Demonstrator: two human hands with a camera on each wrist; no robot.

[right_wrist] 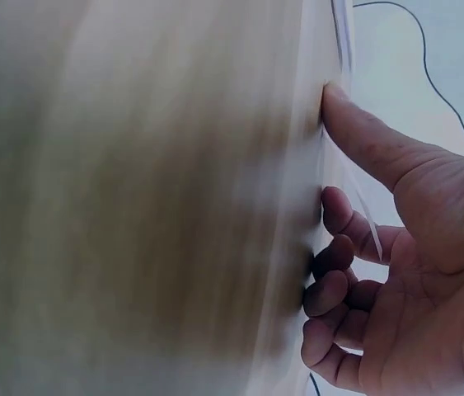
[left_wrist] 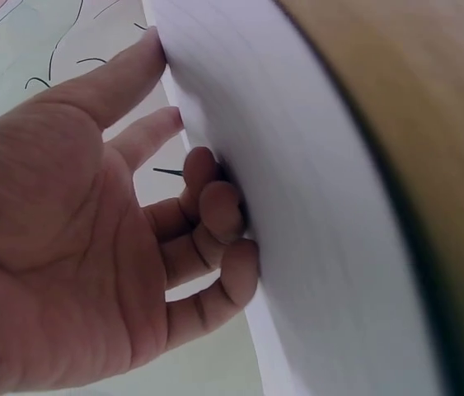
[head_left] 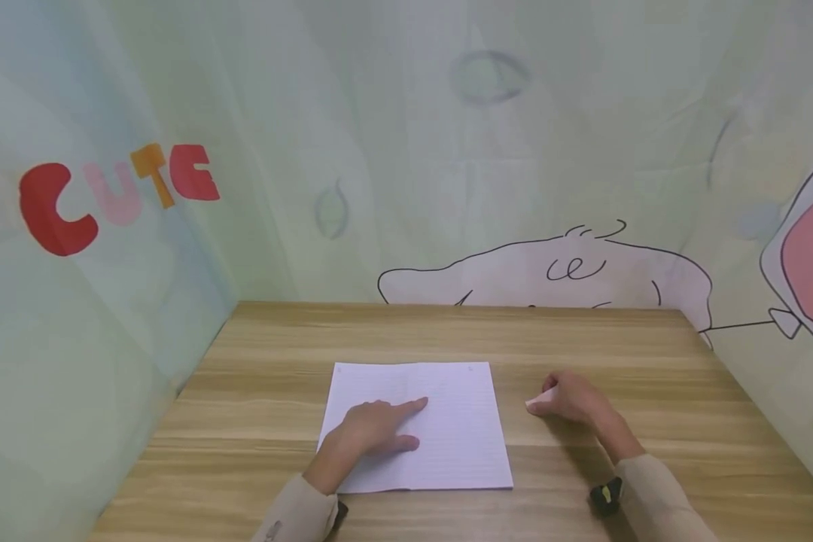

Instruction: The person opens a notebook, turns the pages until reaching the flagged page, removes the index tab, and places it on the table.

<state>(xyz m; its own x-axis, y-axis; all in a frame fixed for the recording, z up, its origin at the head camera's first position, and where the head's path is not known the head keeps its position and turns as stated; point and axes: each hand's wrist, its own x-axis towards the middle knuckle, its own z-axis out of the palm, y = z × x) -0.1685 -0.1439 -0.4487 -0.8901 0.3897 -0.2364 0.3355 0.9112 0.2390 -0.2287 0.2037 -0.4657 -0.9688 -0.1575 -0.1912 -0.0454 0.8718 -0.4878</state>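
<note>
An open notebook [head_left: 457,429] with white ruled pages lies flat on the wooden table. My left hand [head_left: 373,429] rests on it, index finger and thumb stretched out over the pages near the centre fold. In the left wrist view its other fingers bend loosely, fingertips [left_wrist: 222,210] right at the page. To the right of the notebook, low over the wood, my right hand [head_left: 576,395] pinches a small pale slip of paper [head_left: 540,400]. The slip's thin edge shows between thumb and fingers in the right wrist view, the thumb tip [right_wrist: 335,103] down at the tabletop.
The wooden table [head_left: 278,339] reaches back to a pale printed curtain [head_left: 406,150] with a cartoon animal outline and the letters CUTE. A dark band [head_left: 606,497] sits at the right wrist, below the beige sleeve [head_left: 657,497].
</note>
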